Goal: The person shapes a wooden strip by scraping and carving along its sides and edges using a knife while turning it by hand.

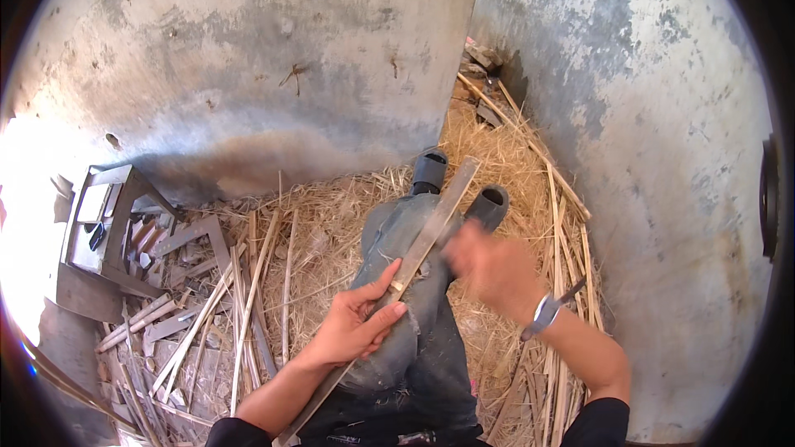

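Note:
A long, flat, grey-brown wooden strip (447, 203) runs slantwise over my legs, from near my lap up toward my shoes. My left hand (362, 320) is closed around its lower half, with thumb and fingers on either edge. A small pale piece (398, 285) shows on the strip by my left fingertips. My right hand (494, 271) is curled beside the strip's right edge and smeared by motion; what it holds, if anything, cannot be made out. A grey band (542, 314) circles my right wrist, and a dark thin piece (573, 290) sticks out beside it.
Straw and shavings (323, 236) cover the floor. Long thin sticks (571, 273) lie along the right wall, and more sticks (244, 298) lie at left among scraps. A small wooden stool (124, 223) stands far left. Worn plaster walls (273, 41) rise ahead and at right.

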A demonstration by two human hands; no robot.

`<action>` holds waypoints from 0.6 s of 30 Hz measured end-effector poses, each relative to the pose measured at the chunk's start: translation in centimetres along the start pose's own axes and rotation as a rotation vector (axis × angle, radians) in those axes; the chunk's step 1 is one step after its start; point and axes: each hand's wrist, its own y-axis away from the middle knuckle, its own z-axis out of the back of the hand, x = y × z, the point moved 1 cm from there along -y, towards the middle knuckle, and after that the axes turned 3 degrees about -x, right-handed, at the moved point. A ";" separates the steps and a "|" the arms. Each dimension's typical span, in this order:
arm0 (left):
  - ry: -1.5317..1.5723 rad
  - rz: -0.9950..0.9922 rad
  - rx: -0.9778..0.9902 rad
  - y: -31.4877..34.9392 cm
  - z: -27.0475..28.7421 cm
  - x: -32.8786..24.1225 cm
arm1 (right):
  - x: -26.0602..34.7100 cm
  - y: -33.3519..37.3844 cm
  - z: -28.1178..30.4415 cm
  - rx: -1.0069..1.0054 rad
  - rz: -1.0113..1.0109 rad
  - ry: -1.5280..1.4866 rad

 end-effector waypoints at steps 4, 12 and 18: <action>0.024 -0.017 -0.009 -0.1 0.2 -0.5 | 0.9 0.0 -0.1 0.043 0.081 0.052; -0.016 -0.023 0.017 0.5 -0.1 -0.1 | 0.6 -0.6 0.5 0.011 0.075 0.148; -0.015 -0.034 -0.019 0.3 -0.9 -0.8 | 1.3 -0.2 0.3 0.002 0.107 0.144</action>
